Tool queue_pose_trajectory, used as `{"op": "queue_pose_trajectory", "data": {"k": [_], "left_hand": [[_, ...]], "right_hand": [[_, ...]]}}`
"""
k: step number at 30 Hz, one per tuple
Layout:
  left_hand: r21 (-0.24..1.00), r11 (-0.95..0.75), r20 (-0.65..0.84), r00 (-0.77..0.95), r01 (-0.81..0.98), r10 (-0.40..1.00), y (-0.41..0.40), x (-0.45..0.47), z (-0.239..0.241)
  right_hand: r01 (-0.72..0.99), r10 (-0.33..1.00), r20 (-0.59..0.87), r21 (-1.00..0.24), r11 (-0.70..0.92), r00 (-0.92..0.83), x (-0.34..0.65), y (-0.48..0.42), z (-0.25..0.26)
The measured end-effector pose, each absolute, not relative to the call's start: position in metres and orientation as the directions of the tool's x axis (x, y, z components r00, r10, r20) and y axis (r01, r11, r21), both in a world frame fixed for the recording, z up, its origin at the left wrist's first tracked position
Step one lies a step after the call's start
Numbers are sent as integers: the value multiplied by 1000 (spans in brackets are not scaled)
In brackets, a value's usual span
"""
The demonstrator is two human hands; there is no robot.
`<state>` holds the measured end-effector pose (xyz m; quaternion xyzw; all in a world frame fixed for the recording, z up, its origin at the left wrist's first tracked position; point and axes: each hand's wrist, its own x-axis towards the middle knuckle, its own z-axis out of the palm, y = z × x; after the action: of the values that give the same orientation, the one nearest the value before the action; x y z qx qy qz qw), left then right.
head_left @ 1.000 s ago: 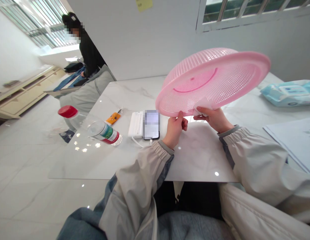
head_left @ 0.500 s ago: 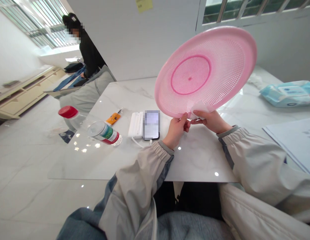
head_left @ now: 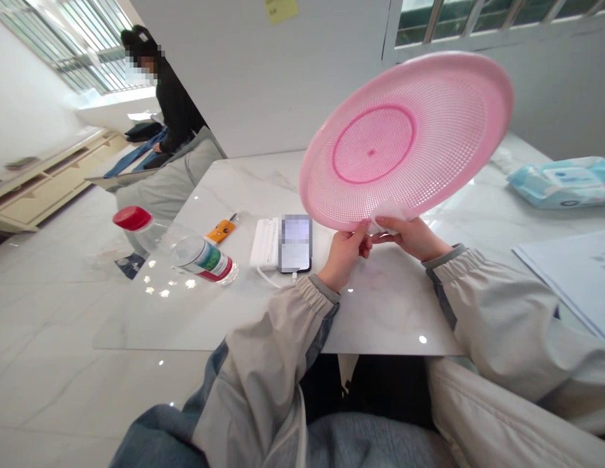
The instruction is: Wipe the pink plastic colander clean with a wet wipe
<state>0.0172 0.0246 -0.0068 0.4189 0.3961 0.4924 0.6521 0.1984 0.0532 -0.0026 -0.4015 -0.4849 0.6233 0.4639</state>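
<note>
A pink round plastic sieve basket [head_left: 443, 136] with a perforated body is held up tilted above the table. My left hand [head_left: 347, 255] pinches its near rim between thumb and fingers. Just to the right, my right hand [head_left: 415, 235] presses a white wipe [head_left: 390, 212] against the same rim, thumb on the inner side and fingers beneath. The fingertips of both hands come close together at the rim. Part of the wipe is hidden by my right thumb.
Left on the white table [head_left: 185, 328] are a red-capped bottle [head_left: 205, 260], an orange tag [head_left: 221, 231], a white power bank [head_left: 266, 244] and a phone [head_left: 296, 244]. A wipes pack [head_left: 560, 183] and papers [head_left: 575, 266] lie right. A person [head_left: 173, 104] sits beyond.
The basket has tipped slightly, its far right rim shifting a little to the right. Both hands stay almost in the same place on the near rim.
</note>
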Motion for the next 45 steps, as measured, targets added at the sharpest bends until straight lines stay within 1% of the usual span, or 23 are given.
{"op": "queue_pose_trajectory", "data": {"k": [4,8,14,20,33,40,45], "left_hand": [[944,150,-99,179,-294,979,26,18,-7],[949,140,-100,150,-283,984,26,19,-7],[947,152,-116,140,-282,983,27,19,-8],[948,160,-120,157,-276,980,27,19,-9],[936,169,-136,126,-309,983,26,21,-5],[928,143,-108,121,-343,987,25,21,-3],[925,171,-135,127,-338,983,23,20,0]], "right_hand": [[-158,970,-38,-984,-77,-239,197,50,2],[-132,975,-60,-987,-90,-214,196,50,3],[-144,979,-70,-985,-99,-193,197,53,-1],[-177,985,-50,-981,-80,-166,196,52,0],[-159,983,-74,-982,-101,-168,196,52,1],[-159,984,-90,-981,-115,-155,196,54,-1],[-151,983,-96,-981,-120,-157,197,53,1]]}}
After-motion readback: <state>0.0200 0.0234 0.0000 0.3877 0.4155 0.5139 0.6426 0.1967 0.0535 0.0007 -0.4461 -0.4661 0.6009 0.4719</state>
